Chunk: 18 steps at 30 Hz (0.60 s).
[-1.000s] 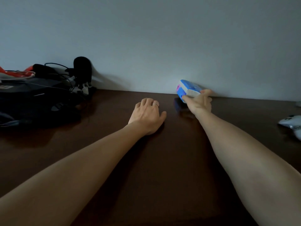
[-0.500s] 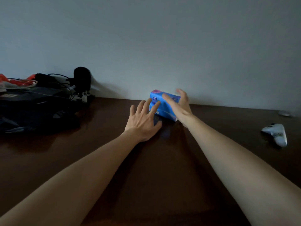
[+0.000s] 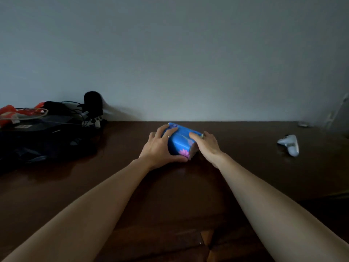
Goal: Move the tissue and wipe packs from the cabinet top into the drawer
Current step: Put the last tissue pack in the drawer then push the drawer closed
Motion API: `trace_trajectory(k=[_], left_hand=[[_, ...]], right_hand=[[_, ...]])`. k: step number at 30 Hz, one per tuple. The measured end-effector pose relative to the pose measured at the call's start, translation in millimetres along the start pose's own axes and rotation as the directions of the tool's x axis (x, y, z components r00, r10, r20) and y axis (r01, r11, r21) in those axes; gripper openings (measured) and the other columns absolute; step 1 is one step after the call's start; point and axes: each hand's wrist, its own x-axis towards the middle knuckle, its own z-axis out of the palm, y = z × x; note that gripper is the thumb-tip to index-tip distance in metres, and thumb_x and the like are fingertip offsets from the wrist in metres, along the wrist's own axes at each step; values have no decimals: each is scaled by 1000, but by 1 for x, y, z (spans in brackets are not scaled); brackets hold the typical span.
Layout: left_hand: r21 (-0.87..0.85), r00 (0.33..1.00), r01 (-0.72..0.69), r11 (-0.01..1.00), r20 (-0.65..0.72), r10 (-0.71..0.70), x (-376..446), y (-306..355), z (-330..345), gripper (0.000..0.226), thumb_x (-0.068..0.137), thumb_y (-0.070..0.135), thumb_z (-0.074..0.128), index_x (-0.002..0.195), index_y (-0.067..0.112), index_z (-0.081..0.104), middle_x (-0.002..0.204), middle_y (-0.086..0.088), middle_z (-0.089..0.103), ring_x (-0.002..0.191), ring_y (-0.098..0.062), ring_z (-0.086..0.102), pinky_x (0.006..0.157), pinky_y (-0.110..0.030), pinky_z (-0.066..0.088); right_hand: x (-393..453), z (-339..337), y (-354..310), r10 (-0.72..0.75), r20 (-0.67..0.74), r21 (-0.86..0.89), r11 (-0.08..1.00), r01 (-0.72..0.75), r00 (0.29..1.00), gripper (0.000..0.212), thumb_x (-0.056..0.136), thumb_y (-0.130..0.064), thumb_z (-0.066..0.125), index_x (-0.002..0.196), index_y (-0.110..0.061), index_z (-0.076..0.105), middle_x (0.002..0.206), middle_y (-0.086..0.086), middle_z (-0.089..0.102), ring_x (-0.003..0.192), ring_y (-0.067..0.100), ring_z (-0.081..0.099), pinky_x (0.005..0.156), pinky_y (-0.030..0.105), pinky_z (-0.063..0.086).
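While its print stays unreadable, blue tissue pack [image 3: 181,141] between both clasping hands: left [image 3: 158,147], right [image 3: 207,146].

A tissue pack [image 3: 180,141] is sitting on the cabinet top [image 3: 120,186], near its back edge and just in front of the wall [image 3: 173,53]. The left hand [image 3: 159,148] is pressing against the pack's left side, and the right hand [image 3: 206,145] is touching its right side. A pile of bags and cables [image 3: 43,133] is lying far to the left, against the wall. A game controller [image 3: 289,143] is resting well apart to the right.
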Motion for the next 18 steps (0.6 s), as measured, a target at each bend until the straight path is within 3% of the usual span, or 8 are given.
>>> trace_trajectory(k=[2,4,5,8,11,14,16,18], left_hand=[[20,1000,5,1000,-23,-4,-26,4,-8,114,52,90,61,152,44,31,156,15,25,132,-26,38,112,-42,38],[31,999,-3,1000,-54,5,-56,8,-19,105,58,89,56,150,41,39,152,13,32,128,-26,45,108,-42,41],[11,997,1,1000,-74,0,-72,11,-27,99,62,86,58,148,40,44,148,12,36,126,-26,48,107,-41,42],[-54,989,17,998,-146,-24,-120,22,-49,72,75,62,74,139,34,57,138,6,48,120,-24,58,103,-35,45],[-178,970,112,978,-195,-146,-173,35,-70,68,77,44,77,139,31,53,135,3,46,111,-20,63,100,-33,48],[-504,911,127,854,-282,-302,-234,52,-81,65,74,50,66,134,30,52,133,5,46,100,-6,65,97,-41,54],[-645,861,124,754,-309,-405,-278,57,-77,58,78,59,66,126,28,54,132,2,51,105,-8,64,97,-45,55],[-739,850,217,638,-178,-495,-318,60,-69,73,76,69,71,127,19,56,131,-6,57,109,-15,66,94,-49,57]], right_hand=[[-28,-6,-3,-85,-91,-126,989,73,992,57,100,-53,43,148,-24,50,164,7,32,153,24,23,124,43,16],[-63,-10,-11,-253,-155,-119,964,237,955,42,101,-42,47,140,-29,55,152,0,50,141,21,43,116,40,32],[-84,-11,-15,-297,-118,-67,955,290,948,40,100,-44,50,138,-32,55,148,-4,52,137,18,47,113,37,36],[-152,-11,-14,-343,96,-16,938,346,935,73,82,-68,65,146,-39,44,148,-5,43,137,14,39,112,35,35],[-209,-12,-13,-405,48,-55,912,407,913,92,65,-69,78,144,-41,41,142,0,45,132,20,41,104,35,41],[-268,-10,-17,-399,-71,45,914,403,914,90,55,-71,81,134,-48,43,130,-9,42,118,11,51,93,29,46],[-312,1,-8,-468,-167,50,875,481,868,92,55,-71,83,133,-46,42,128,-17,38,115,7,55,87,28,50],[-349,15,6,-558,-239,-6,819,574,794,93,56,-68,84,135,-40,41,128,-21,35,121,9,54,83,28,52]])
